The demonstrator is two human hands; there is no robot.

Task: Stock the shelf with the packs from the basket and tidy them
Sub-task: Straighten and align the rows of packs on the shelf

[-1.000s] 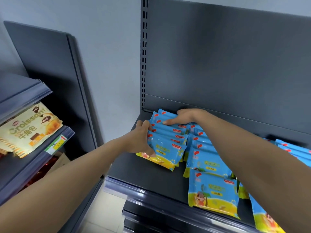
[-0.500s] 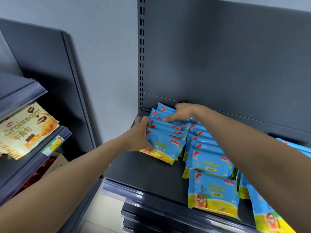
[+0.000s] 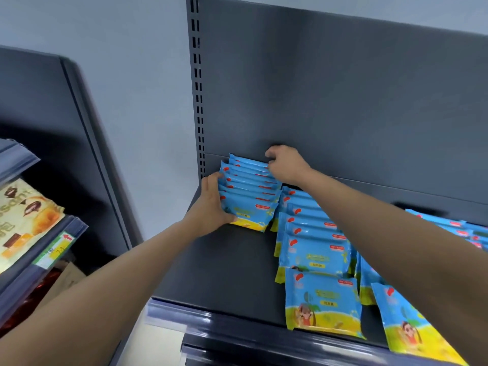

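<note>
**Leaning rows at risk of toppling while the far-left stack is squared**

Nearest the front edge of the shelf (image 3: 211,273), a blue-and-yellow pack (image 3: 323,299) lies almost flat at the head of the middle row (image 3: 309,228); it could be nudged over the lip by a passing forearm. On it only "10" and some small unreadable characters can be made out.

Further back, the left row (image 3: 250,191) is clamped between both hands. The left hand (image 3: 211,204) is pressed flat and open against its side and front pack; the right hand (image 3: 286,165) is curled over the rear packs' tops. If pressure is released unevenly, the overlapped packs may fan forward.

At far left, a croissant packet (image 3: 23,220) on a neighbouring shelf shows "ssant".
</note>
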